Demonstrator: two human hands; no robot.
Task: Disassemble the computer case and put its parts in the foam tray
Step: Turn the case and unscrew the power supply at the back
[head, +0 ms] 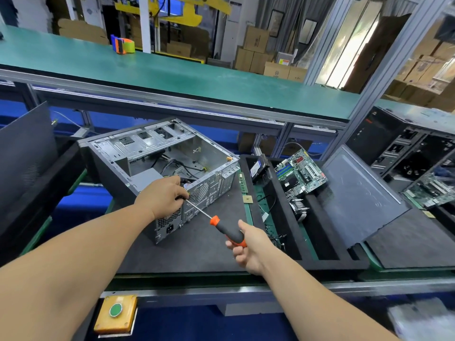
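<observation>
From my head camera: my left hand [164,196] pinches the screwdriver [222,227] shaft at the rear of the computer case [157,153]; my right hand [248,244] wraps its handle. The case lies open on the foam tray [197,247].

Single wide-angle view from head height, looking forward and down across the table [197,244]. Close enough to take in both forearms reaching out from the bottom edge. Computer case [162,166] near centre, foam tray [278,200] just right of it, green shelf [172,72] above and stacked boxes [256,52] far behind. Edges bent by the lens.
</observation>
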